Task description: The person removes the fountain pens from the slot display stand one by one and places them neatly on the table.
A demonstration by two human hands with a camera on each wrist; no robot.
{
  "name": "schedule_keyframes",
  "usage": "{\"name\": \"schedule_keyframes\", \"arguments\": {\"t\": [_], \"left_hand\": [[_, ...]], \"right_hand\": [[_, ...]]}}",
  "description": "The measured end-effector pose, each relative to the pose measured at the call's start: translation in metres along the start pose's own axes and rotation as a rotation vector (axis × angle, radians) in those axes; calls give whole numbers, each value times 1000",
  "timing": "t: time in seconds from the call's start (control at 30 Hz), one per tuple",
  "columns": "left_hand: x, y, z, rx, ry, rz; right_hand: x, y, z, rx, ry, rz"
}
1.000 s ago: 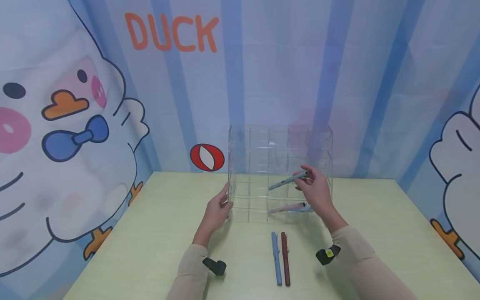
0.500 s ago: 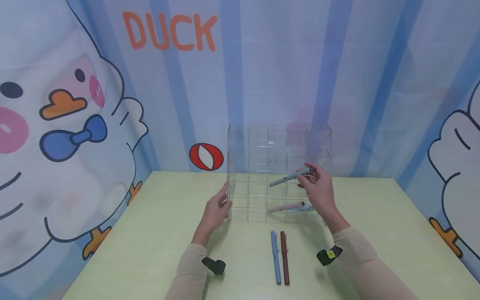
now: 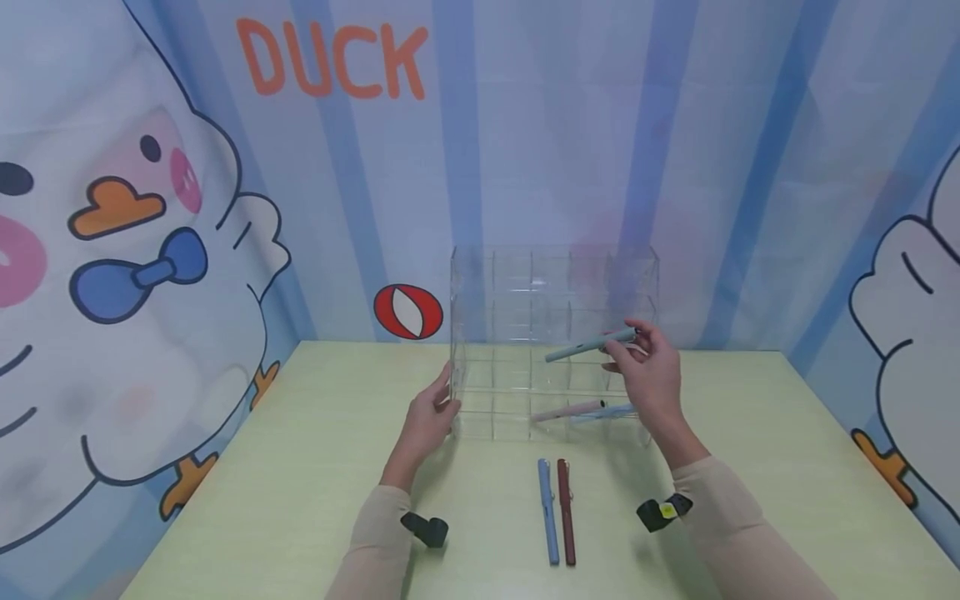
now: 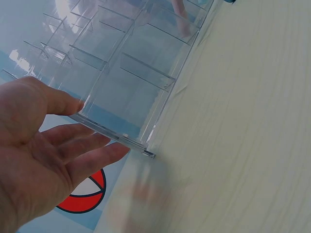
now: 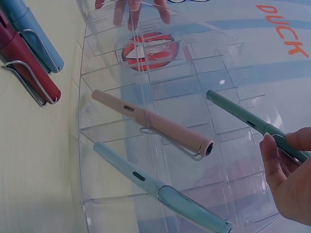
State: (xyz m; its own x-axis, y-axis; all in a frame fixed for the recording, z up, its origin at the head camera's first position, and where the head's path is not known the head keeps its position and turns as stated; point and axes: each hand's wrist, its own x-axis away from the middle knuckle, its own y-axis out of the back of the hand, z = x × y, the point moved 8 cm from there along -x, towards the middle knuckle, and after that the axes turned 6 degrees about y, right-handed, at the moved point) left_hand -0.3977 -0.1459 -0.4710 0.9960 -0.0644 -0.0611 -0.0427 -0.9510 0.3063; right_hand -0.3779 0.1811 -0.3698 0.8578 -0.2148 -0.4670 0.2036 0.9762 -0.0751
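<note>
A clear acrylic organizer (image 3: 512, 389) with a grid of compartments stands on the table. My left hand (image 3: 429, 421) grips its left side wall, thumb on one face and fingers on the other in the left wrist view. My right hand (image 3: 654, 379) pinches a green pen (image 3: 588, 345) by its clip end, the far end pointing left in front of the grid. In the right wrist view that pen (image 5: 238, 110) stands clear of the pens below. A pink pen (image 5: 155, 124) and a light blue pen (image 5: 160, 187) lie in bottom-row compartments, ends sticking out.
On the pale table (image 3: 262, 475), a blue pen (image 3: 549, 512) and a dark red pen (image 3: 566, 512) lie side by side in front of the organizer. Behind it hangs a striped curtain (image 3: 555, 125) with printed ducks.
My right hand has moved a little right and up with the green pen, whose far end has drawn away from the grid. The left hand keeps its grip on the organizer.
</note>
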Motion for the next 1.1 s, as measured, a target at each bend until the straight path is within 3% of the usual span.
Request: {"name": "schedule_keyframes", "arguments": {"t": [0.47, 1.1], "left_hand": [[-1, -1, 1, -2, 10, 3], [-2, -1, 2, 6, 12, 1]], "right_hand": [[3, 12, 14, -35, 85, -74], [19, 31, 37, -82, 172, -82]]}}
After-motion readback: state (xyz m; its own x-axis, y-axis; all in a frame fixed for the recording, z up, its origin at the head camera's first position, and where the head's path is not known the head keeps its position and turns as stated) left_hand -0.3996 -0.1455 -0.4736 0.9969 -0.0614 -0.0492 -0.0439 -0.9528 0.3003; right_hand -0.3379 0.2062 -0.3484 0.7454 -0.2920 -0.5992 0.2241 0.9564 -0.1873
